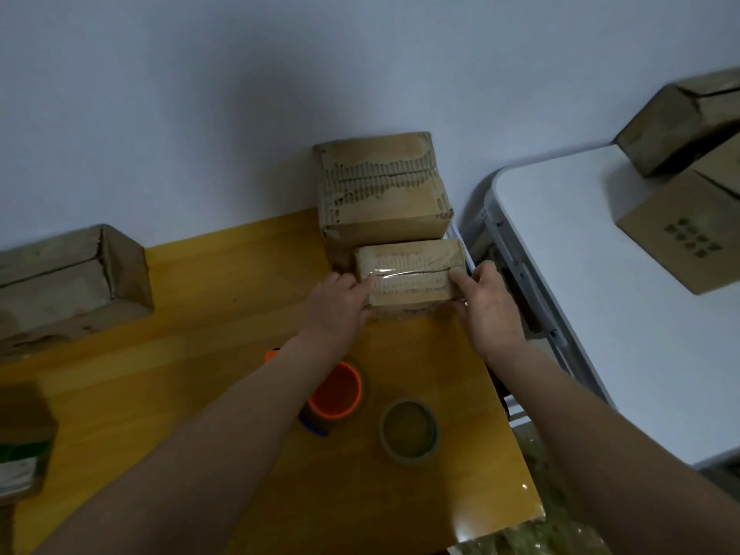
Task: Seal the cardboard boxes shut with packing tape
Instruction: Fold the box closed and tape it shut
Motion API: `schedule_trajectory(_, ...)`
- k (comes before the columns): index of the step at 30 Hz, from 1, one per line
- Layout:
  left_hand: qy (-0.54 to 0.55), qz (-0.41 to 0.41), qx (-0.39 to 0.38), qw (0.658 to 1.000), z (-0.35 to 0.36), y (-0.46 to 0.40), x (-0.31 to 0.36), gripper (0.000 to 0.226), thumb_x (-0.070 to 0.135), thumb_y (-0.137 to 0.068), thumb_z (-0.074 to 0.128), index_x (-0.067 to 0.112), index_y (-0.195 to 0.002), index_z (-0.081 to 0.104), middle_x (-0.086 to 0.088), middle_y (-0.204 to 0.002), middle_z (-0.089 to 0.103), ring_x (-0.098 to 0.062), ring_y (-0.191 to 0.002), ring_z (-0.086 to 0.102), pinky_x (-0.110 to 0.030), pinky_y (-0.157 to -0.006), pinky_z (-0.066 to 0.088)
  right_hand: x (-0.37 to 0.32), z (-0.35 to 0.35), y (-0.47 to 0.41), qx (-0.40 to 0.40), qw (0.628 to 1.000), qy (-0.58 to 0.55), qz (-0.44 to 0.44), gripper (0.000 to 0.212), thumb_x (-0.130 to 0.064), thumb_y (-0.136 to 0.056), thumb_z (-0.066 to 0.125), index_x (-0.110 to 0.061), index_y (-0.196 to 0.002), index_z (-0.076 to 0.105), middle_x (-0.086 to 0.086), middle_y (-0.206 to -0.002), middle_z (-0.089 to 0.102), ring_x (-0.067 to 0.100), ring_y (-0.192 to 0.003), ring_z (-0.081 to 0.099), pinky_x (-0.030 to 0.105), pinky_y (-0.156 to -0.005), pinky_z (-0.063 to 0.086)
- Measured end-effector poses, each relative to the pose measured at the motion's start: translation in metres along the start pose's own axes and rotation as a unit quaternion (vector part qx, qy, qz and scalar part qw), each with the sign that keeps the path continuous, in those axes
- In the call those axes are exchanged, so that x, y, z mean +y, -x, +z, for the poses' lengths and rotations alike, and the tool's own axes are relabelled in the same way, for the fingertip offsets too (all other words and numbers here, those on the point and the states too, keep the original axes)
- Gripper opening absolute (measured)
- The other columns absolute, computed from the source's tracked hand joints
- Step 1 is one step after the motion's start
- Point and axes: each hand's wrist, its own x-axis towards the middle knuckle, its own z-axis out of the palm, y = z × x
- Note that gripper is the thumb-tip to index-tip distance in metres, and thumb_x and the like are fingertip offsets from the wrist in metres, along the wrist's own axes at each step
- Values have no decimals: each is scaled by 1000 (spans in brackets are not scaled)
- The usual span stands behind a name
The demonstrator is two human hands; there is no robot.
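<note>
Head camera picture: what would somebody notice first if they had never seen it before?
Two hands stand out: the left hand and right hand clasp the ends of a small cardboard box with shiny tape along its top seam, at the far edge of the yellow table. Nearer the person lie an orange-cored tape roll and a brown tape roll.

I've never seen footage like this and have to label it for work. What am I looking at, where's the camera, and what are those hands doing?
There is no machine here: a camera worn on a person's head looks down at their two bare arms. The left hand and right hand grip the ends of a small cardboard box with clear tape along its seam. It sits on a yellow table, in front of a bigger box. Nearer the person lie an orange-cored tape roll and a plain tape roll.
</note>
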Motion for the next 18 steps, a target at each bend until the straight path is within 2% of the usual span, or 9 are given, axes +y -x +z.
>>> schedule_trajectory(4, 88, -42, 0, 995, 1, -4, -2, 58, 31, -96, 55, 23, -149, 32, -8, -129, 47, -23, -117, 40, -32, -96, 37, -8, -4, -16, -1, 999, 40, 0, 38, -14, -89, 62, -14, -126, 51, 13, -106, 44, 29, -89, 49, 40, -66, 50)
schedule_trajectory(8, 129, -50, 9, 990, -6, 22, -25, 67, 26, -95, 56, 28, -153, 21, -6, -132, 45, -24, -121, 40, -35, -96, 38, -28, -7, -10, 55, 992, 117, -7, 43, -5, -84, 60, -10, -127, 55, 22, -111, 49, 39, -97, 48, 46, -80, 45)
schedule_trajectory(10, 132, -87, 5, 987, -10, 46, -53, 65, 26, -95, 55, 27, -152, 23, -7, -134, 45, -26, -124, 40, -38, -98, 39, -61, -9, -8, 64, 997, 28, -15, 38, -9, -89, 56, -7, -127, 55, 23, -120, 49, 39, -106, 47, 49, -88, 45)
schedule_trajectory(12, 122, -144, 1, 982, -14, 72, -89, 60, 27, -95, 55, 25, -149, 29, -7, -136, 45, -27, -127, 40, -39, -101, 38, -103, -5, -8, 39, 997, -53, -45, 35, -7, -89, 57, -3, -124, 55, 24, -123, 49, 40, -111, 48, 50, -92, 45)
schedule_trajectory(15, 93, -222, 10, 971, -19, 113, -151, 57, 29, -96, 55, 20, -147, 32, -8, -141, 42, -27, -132, 35, -36, -108, 33, -170, 17, -9, -2, 988, 5, -152, 42, -4, -81, 65, -3, -123, 59, 23, -124, 48, 41, -112, 48, 46, -92, 45)
schedule_trajectory(18, 100, -305, 26, 947, -27, 153, -212, 64, 31, -96, 56, 21, -151, 25, -6, -150, 32, -26, -137, 27, -37, -109, 33, -241, 37, -7, -64, 980, 23, -186, 46, -14, -86, 63, -9, -131, 52, 17, -139, 38, 34, -127, 39, 41, -105, 37)
